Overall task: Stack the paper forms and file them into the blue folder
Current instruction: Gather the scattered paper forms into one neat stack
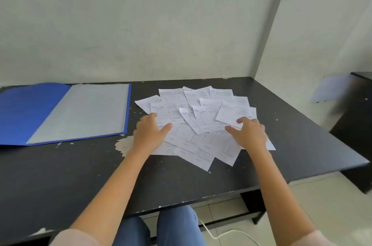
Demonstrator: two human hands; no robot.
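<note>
— Lying fanned out toward the worktop's (281, 145) far right are the paper forms (201, 125); the blue folder (64, 113) is laid open at the far left.

— Left hand (150, 132) and right hand (249, 133) are spread flat on the pile's outer edges. Thin, slippery sheets are best squared from those edges.

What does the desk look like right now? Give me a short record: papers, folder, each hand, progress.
papers: loose forms spread in an overlapping, unsquared heap on the black desk
folder: blue folder lies open and flat, left of the heap, apart from it; nothing filed on it
left hand: left hand flat on the heap's left edge, fingers spread
right hand: right hand flat on the heap's right side
progress: stacking not yet done; filing not started
</note>
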